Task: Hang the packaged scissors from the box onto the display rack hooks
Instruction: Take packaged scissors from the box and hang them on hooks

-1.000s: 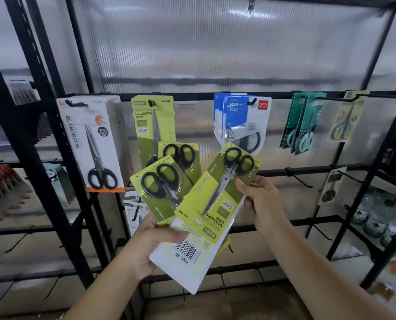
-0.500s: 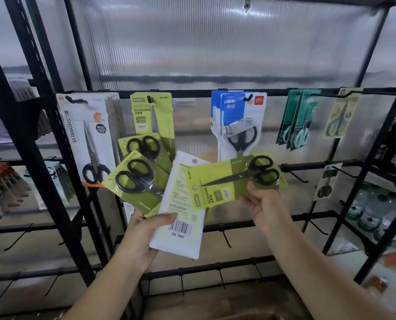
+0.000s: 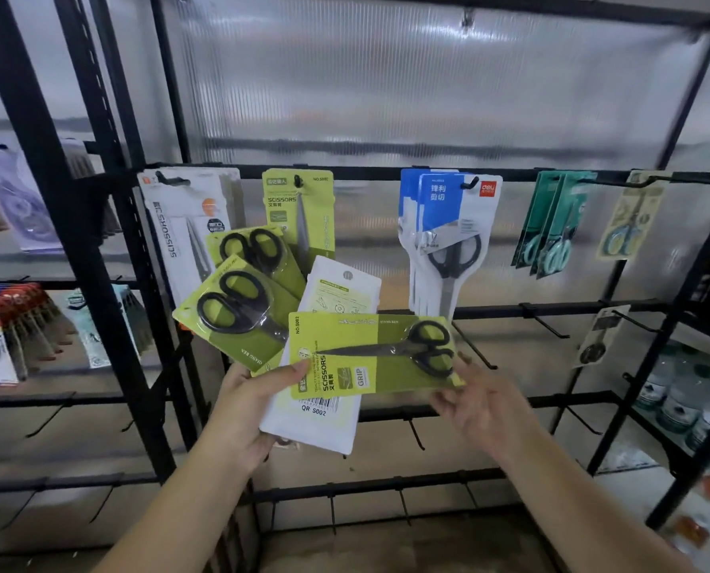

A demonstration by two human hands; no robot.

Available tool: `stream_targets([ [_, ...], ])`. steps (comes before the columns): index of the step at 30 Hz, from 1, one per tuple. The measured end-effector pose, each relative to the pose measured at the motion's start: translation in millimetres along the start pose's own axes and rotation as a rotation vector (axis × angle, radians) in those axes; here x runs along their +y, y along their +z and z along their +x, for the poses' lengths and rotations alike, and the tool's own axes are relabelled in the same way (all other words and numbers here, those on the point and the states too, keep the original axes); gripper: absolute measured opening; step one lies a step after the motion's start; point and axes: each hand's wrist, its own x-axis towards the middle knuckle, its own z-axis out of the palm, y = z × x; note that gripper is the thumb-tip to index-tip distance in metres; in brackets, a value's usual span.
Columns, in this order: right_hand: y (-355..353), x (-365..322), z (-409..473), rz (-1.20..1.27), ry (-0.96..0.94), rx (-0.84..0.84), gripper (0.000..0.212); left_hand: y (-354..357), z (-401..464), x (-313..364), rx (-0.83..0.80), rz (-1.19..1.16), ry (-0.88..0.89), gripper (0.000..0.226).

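My left hand (image 3: pixel 248 411) grips a fanned stack of green scissors packs (image 3: pixel 237 312); one pack in the stack shows its white back (image 3: pixel 324 415) with a barcode. My right hand (image 3: pixel 475 403) pinches the handle end of a single green pack (image 3: pixel 370 357), which lies sideways across the stack with its blade pointing left. My left thumb lies on this pack's left edge. Behind the stack, one matching green pack (image 3: pixel 299 208) hangs on a hook (image 3: pixel 299 181) of the black display rack (image 3: pixel 361 172).
White scissors packs (image 3: pixel 179 225) hang left of the green one, blue-and-white ones (image 3: pixel 448 233) to the right, then teal ones (image 3: pixel 552 225). Bare hooks (image 3: pixel 545 324) stick out from the lower bars. Black uprights (image 3: pixel 72 225) stand at left. Bottles (image 3: pixel 676 399) sit on shelves at right.
My right hand has turned the single green pack from slanted to lying flat sideways and lowered it across the stack. My left hand kept its hold on the fanned packs.
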Motion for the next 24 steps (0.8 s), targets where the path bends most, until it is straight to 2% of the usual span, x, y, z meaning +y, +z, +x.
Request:
stream_targets([
  [2, -5, -13, 3, 0.025, 0.012, -0.096, 0.064, -6, 1, 5, 0.014, 0.003, 0.008, 0.047],
  [4, -5, -21, 7, -0.179, 0.022, -0.160, 0.082, -10, 1, 8, 0.015, -0.011, 0.029, 0.045],
  [6, 0, -26, 10, -0.353, 0.063, -0.239, 0.078, -11, -1, 11, 0.008, -0.007, 0.036, 0.043],
  [9, 4, -30, 14, -0.434, 0.095, -0.280, 0.065, -18, -4, 14, 0.039, -0.017, 0.050, 0.043],
  [14, -7, -18, 21, -0.225, -0.104, -0.170, 0.066, -32, -12, 33, 0.074, -0.065, 0.124, 0.040],
  [17, 6, -4, 25, -0.077, -0.130, -0.141, 0.068, -39, -14, 41, 0.103, -0.067, 0.167, 0.050],
  [21, 51, 10, 29, 0.069, -0.124, -0.199, 0.062, -43, -13, 43, 0.131, -0.084, 0.185, 0.040],
  [24, 85, 12, 30, 0.145, -0.109, -0.195, 0.040, -45, -14, 41, 0.147, -0.073, 0.183, 0.044],
])
